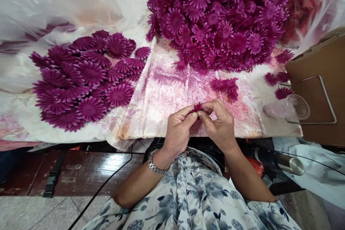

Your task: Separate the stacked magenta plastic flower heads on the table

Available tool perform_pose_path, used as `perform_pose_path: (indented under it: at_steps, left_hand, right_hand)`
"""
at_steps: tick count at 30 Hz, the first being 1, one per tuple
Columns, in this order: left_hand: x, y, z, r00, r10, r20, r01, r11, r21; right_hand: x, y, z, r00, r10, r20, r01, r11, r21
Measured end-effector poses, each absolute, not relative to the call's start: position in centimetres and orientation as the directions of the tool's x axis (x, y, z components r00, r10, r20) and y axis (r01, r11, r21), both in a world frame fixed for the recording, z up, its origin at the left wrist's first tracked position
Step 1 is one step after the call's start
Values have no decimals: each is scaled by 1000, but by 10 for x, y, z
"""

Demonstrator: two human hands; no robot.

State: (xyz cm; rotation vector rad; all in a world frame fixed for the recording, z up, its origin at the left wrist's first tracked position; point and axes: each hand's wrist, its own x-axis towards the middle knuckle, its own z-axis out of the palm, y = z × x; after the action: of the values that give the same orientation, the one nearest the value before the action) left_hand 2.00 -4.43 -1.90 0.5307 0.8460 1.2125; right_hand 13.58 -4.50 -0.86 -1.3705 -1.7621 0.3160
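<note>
Both of my hands meet near the table's front edge, pinching a small purple flower piece (197,107) between thumbs and forefingers. My left hand (179,127), with a metal watch at the wrist, holds its left side. My right hand (219,124) grips its right side. Just beyond the hands a few purple flower pieces (225,87) lie together on the cloth. A large heap of purple flowers (215,25) rises at the back. To the left is a lower pile of wider, flatter purple flowers (88,75).
A stained cloth (167,90) covers the table. At the right stand a clear plastic cup (299,107), tipped over, a wire frame (330,104) and a cardboard box (320,79). Clear plastic sheeting (67,0) lies at the back left. A metal-ended bottle (291,163) is below the table edge.
</note>
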Motion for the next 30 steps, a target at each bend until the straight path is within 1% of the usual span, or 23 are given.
perform_pose_path:
  at_steps: [3,6,10,14,16,20,25,30]
  left_hand:
    - [21,-45,-20,104,953,-283,-582,289,760]
    - [22,-45,-19,107,944,-312,-600,312,737]
    - [21,-44,-14,118,934,-338,-634,332,698]
    - [21,-42,-10,102,923,-371,-658,342,671]
    - [22,-43,-8,97,921,-376,-672,340,658]
    - [25,-43,-8,81,921,-380,-686,328,649]
    - [26,-41,-11,43,881,-472,-711,359,604]
    - [22,-39,-12,51,880,-472,-728,356,586]
  right_hand:
    - [137,-45,-9,-15,896,444,637,351,-686]
    - [136,-45,-9,-5,890,456,636,354,-685]
    - [134,-46,-11,-18,864,503,668,385,-637]
    - [135,-46,-12,-92,841,533,692,438,-573]
    - [135,-45,-12,-97,851,516,687,432,-583]
    - [135,-44,-13,-48,850,525,668,418,-616]
    - [132,-44,-14,-62,824,563,702,437,-562]
    - [131,-45,-12,-81,826,558,704,444,-554]
